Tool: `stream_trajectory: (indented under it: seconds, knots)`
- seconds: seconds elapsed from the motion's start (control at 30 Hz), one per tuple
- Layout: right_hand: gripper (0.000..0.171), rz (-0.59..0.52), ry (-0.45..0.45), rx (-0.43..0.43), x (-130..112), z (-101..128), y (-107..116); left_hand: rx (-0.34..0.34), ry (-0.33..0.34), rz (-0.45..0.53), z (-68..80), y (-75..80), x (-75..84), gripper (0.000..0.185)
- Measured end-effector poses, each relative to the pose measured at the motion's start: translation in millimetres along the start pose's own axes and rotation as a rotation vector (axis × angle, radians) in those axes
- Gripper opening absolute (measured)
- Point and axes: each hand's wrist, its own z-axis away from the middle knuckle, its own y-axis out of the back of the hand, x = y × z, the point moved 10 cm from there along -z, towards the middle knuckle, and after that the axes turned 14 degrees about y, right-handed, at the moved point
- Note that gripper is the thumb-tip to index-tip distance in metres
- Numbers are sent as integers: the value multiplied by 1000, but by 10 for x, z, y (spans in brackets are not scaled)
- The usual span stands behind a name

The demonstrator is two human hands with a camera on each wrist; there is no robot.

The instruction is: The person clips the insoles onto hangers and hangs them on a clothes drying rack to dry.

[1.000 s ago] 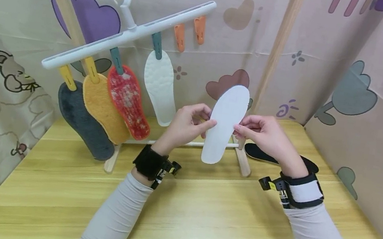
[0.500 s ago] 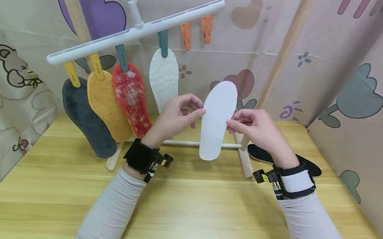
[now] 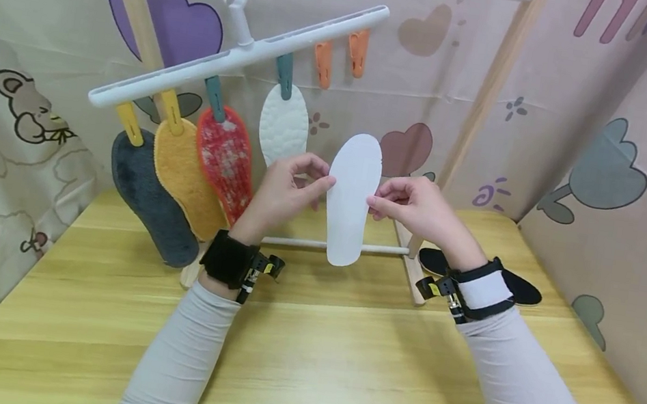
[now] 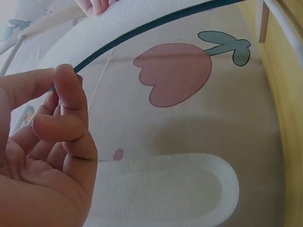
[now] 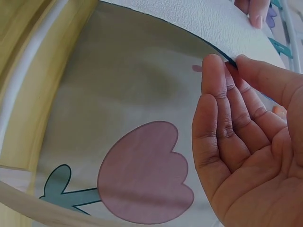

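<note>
At your far left, a dark grey insole hangs from a yellow clip on the white hanger, which slopes up to the right from the top rail of the wooden rack. Just beside it hang a mustard insole on a second yellow clip and a red patterned insole on a teal clip, each overlapping the next, and then a quilted white insole on another teal clip, partly behind your left hand. Two orange clips sit bare further along the hanger. Your left hand pinches the left edge of a plain white insole between thumb and fingertips; the left wrist view shows that edge with a thin dark rim caught at your fingertips. The plain insole stands nearly upright in the air above the desk, in front of the rack's lower rail, between your two hands. Your right hand pinches its right edge the same way, thumb against fingers. Further right, a black insole lies flat on the desk behind your right wrist, near the rack's foot.
</note>
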Motion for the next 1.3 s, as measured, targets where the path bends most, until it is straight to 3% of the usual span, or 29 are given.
stream_trajectory:
  seconds: [0.27, 0.5, 0.87, 1.3]
  knots:
    - [22, 28, -16, -26, -23, -110, 17, 43, -20, 13, -1, 105, 32, 17]
    - [24, 49, 3, 48, -149, -291, 179, 93, -20, 50, -16, 261, 31, 17]
    - [46, 31, 17, 97, -416, -690, 261, 154, 1, 44, -19, 431, -56, 20]
    - [59, -8, 26, 100, -679, -1025, 262, 173, -16, 69, -4, 485, -48, 18]
